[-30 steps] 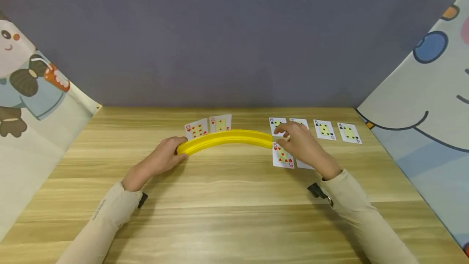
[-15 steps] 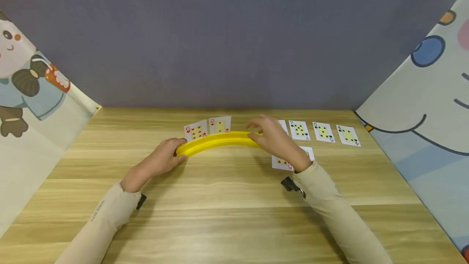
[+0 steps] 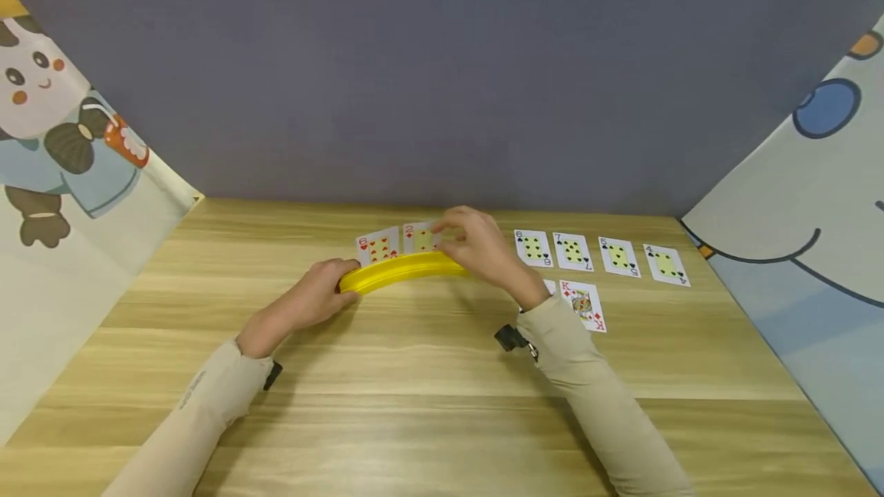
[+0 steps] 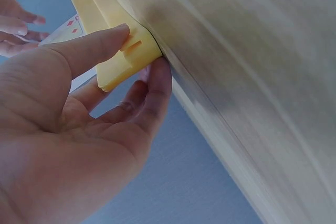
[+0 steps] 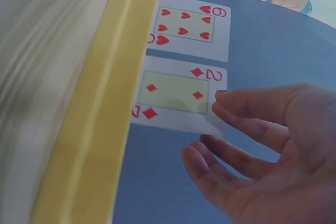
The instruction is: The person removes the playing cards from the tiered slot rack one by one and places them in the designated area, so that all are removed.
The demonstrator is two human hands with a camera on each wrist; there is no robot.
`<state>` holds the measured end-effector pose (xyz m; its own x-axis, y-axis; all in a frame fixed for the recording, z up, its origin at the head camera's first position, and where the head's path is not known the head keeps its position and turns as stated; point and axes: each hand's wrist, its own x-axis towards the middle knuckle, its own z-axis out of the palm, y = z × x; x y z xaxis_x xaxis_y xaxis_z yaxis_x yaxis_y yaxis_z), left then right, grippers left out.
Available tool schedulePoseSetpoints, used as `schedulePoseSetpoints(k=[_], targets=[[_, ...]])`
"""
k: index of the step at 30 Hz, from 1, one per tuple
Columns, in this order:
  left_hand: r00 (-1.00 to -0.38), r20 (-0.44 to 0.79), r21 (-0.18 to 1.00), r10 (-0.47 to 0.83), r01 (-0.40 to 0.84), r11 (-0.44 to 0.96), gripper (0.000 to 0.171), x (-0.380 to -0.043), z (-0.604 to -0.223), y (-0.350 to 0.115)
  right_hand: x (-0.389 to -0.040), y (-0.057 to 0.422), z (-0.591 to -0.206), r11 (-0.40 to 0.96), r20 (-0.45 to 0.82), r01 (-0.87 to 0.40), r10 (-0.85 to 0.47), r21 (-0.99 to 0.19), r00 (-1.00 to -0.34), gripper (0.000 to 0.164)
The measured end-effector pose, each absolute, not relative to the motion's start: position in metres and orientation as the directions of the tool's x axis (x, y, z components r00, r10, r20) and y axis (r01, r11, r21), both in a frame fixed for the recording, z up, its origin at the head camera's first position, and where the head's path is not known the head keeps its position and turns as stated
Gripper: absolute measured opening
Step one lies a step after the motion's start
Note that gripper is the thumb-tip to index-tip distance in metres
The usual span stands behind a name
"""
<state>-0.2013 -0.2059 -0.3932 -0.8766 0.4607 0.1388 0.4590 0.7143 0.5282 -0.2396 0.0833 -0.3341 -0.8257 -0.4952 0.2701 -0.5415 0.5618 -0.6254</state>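
Observation:
My left hand (image 3: 314, 294) grips the left end of a curved yellow card holder (image 3: 404, 273), thumb on the near side and fingers behind, as the left wrist view shows. The six of hearts (image 3: 380, 246) and the two of diamonds (image 5: 176, 90) stand side by side in its slot, leaning back. My right hand (image 3: 483, 248) hovers over the right part of the holder, hiding its right end. In the right wrist view its thumb and fingers are spread apart, fingertips right at the corner and side edge of the two of diamonds.
Right of the holder, the six (image 3: 533, 248), seven (image 3: 572, 252), five (image 3: 619, 258) and four of spades (image 3: 666, 264) lie face up in a row. In front lies the king of diamonds (image 3: 583, 306), beside a card mostly hidden by my right arm. A grey wall (image 3: 442, 98) rises behind.
My right hand has moved left from above the loose cards, along the holder to the two of diamonds. My left hand keeps its grip on the holder's end.

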Motion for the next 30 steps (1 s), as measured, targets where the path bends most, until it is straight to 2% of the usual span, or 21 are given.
schedulePoseSetpoints(k=[13, 30], targets=[[-0.880, 0.115, 0.541, 0.462, 0.445, 0.713, 0.016, -0.203, -0.395, -0.206, -0.243, 0.073, -0.353, 0.579, 0.223, -0.517, -0.503, -0.631, -0.835, 0.021], [-0.876, 0.119, 0.531, 0.467, 0.453, 0.716, 0.017, -0.203, -0.394, -0.206, -0.244, 0.071, -0.360, 0.566, 0.231, -0.516, -0.499, -0.643, -0.835, 0.020]])
